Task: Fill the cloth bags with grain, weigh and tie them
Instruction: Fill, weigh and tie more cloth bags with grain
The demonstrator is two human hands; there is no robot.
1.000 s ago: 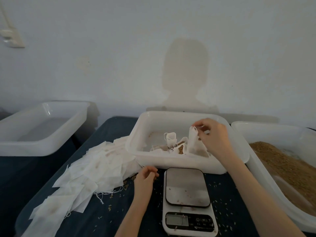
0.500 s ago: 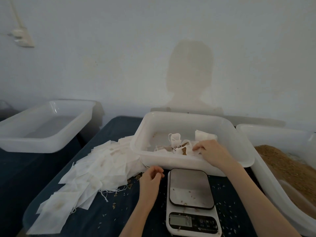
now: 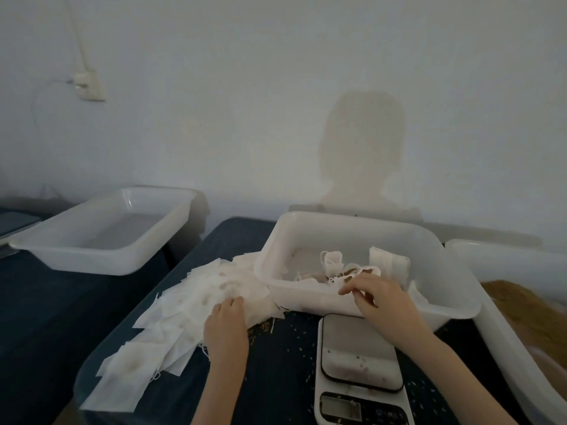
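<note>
Head view: a few bags done, many left

My left hand (image 3: 225, 322) lies on the pile of empty bags (image 3: 196, 308) with fingers bent onto the top sheet; I cannot tell if it already pinches one. My right hand (image 3: 380, 302) rests at the near rim of the middle tub (image 3: 362, 228), fingers loosely spread, holding nothing. In this tub lie a few filled bags (image 3: 334, 265). The scale (image 3: 360, 360) has an empty plate, only stray grains on it. The grain (image 3: 518, 302) waits in the tub at my right. I judge the work is at an early stage: most bags are not yet filled, weighed or tied.
</note>
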